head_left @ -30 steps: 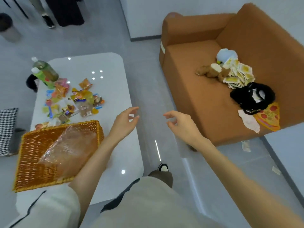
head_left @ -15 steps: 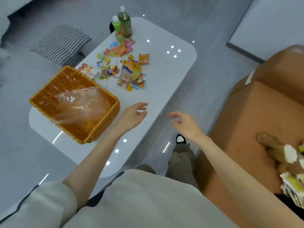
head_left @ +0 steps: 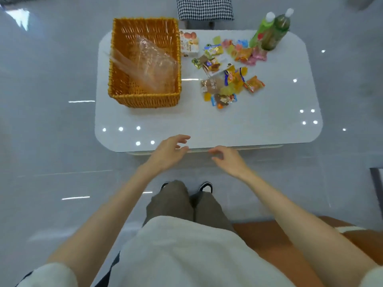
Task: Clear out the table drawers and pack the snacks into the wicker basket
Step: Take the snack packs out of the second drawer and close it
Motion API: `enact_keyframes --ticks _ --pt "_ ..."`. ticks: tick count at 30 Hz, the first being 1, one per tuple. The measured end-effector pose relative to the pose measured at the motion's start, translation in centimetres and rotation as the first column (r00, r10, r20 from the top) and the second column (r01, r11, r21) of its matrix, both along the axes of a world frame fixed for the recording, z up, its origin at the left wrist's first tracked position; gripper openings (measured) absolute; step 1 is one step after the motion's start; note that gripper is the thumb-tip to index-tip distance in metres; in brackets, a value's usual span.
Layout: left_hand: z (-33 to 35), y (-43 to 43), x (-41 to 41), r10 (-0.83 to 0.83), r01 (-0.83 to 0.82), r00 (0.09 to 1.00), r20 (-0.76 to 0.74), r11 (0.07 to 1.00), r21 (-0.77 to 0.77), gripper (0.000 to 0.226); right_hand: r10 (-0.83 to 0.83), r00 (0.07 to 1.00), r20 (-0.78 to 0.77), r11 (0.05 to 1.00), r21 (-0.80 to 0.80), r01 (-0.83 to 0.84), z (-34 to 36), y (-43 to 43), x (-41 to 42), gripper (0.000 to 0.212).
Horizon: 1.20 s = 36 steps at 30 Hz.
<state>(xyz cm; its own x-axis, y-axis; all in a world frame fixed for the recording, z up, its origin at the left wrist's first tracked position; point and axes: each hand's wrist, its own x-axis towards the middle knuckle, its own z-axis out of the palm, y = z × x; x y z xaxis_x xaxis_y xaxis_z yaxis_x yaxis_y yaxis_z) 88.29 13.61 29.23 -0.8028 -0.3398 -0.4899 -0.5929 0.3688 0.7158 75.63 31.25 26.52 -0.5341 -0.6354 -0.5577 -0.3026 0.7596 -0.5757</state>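
Note:
An orange wicker basket [head_left: 143, 98] stands on the left part of a glossy white table [head_left: 228, 125], with a clear plastic bag [head_left: 149, 63] lying inside it. To its right a pile of colourful snack packets [head_left: 228, 73] is spread over the tabletop, and a small white carton [head_left: 189, 44] sits against the basket's right wall. Two green drink bottles [head_left: 271, 32] stand at the far right of the pile. My left hand [head_left: 169, 152] hovers over the table's near edge, fingers loosely spread and holding nothing. My right hand [head_left: 229, 159] hangs just in front of that edge, also holding nothing.
A black-and-white checked cushion [head_left: 205, 8] lies beyond the table's far edge. An orange sofa [head_left: 360, 237] edge shows at the lower right, beside my legs. Grey glossy floor [head_left: 51, 141] surrounds the table.
The view has swung round from the sofa to face the table squarely. Both hands stay empty and now reach toward the table's near edge.

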Motion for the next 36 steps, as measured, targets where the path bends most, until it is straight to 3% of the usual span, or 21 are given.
enact_keyframes --ticks 5,12,18,22,29,36 --pt "-4.5 1.9 0.8 0.1 -0.101 0.995 -0.011 0.993 -0.069 0.042 0.044 0.999 0.016 0.999 0.025 -0.044 -4.8 0.8 -1.3 0.03" --pt "-17.0 3.2 -1.3 0.054 -0.066 0.997 -0.057 0.97 -0.233 0.045 0.022 1.0 0.018 0.998 -0.053 -0.021 -16.4 2.2 -2.3 0.029" --pt "-27.1 3.7 -4.7 0.034 -0.088 0.966 -0.254 0.975 -0.204 0.043 0.005 1.0 -0.011 0.991 -0.13 -0.007 -26.8 1.8 -4.9 0.026" --pt "-31.9 4.4 -5.3 0.003 -0.114 0.942 -0.335 0.943 -0.312 0.043 0.046 0.998 -0.04 0.984 -0.169 -0.053 -31.0 1.9 -5.7 0.026" --pt "-35.2 5.4 -2.3 -0.048 -0.063 0.982 -0.182 0.828 -0.557 0.047 0.095 0.987 -0.131 0.973 -0.195 -0.119 -31.5 4.6 -3.6 0.029" --pt "-35.7 6.8 -1.5 -0.123 0.081 0.992 -0.013 0.727 -0.682 0.063 0.192 0.938 -0.288 0.967 -0.11 -0.231 -31.6 7.3 -2.9 0.035"
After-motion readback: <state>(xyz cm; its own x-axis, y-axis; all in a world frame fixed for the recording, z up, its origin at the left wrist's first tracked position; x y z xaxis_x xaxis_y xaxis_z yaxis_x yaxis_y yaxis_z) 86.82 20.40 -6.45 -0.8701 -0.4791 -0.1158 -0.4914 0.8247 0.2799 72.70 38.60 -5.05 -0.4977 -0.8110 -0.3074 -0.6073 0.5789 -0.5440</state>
